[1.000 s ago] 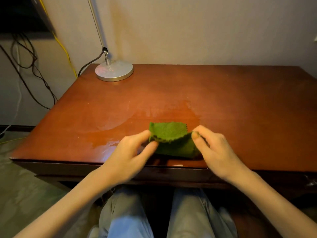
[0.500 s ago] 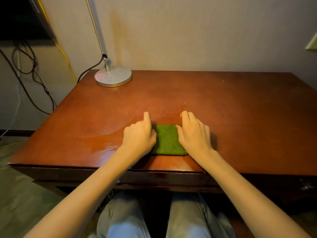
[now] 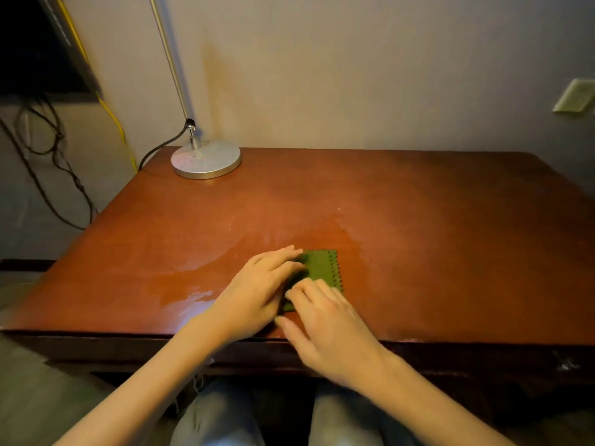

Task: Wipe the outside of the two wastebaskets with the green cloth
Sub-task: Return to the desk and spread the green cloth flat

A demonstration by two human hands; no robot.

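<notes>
the green cloth [image 3: 323, 268] lies folded beneath both hands; left hand [image 3: 257, 291] and right hand [image 3: 328, 326] press it with flat fingers. we should square its edges, then grip it firmly.

The cloth [image 3: 323, 268] lies flat on the desk [image 3: 418, 236] close to its front edge, with the left hand [image 3: 257, 294] resting on its left part and the right hand [image 3: 328, 326] on its near part. Well behind and to the left of this grip, the lamp base [image 3: 206, 159] stands at the desk's back left corner. Cables [image 3: 48, 162] hang farther left, off the desk.
</notes>
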